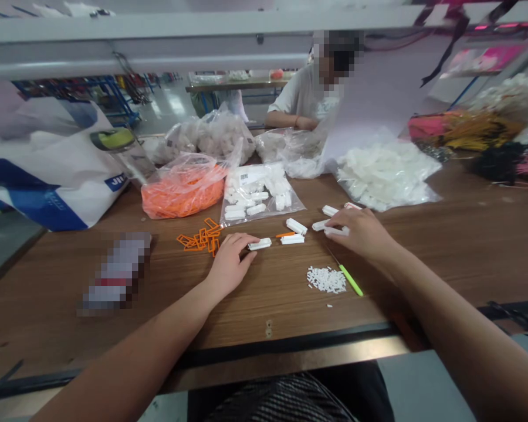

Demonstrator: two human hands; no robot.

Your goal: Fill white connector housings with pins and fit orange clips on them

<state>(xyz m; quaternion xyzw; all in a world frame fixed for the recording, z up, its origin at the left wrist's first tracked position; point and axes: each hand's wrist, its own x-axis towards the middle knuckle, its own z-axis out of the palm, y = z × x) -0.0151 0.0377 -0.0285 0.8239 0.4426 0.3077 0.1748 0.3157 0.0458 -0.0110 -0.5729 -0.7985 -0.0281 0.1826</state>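
Note:
My left hand (231, 262) is closed at the fingertips on the end of a small white plastic piece (260, 244), low over the table. My right hand (361, 233) pinches another white piece (337, 231) beside more of the same kind; its fingers partly cover them. Between the hands lie two white pieces, one tilted (296, 226) and one flat (293, 240), with a thin orange part (285, 235) next to them. Nearer me are a pile of tiny white pegs (327, 280) and a thin tool with a green handle (351, 281).
Orange rectangular frames (201, 239) lie left of my left hand. Behind them are a bag of orange parts (182, 189), a bag of white pieces (261, 196) and a bag of translucent parts (387, 173). A pixelated object (117, 272) lies left. A person (301, 97) sits opposite.

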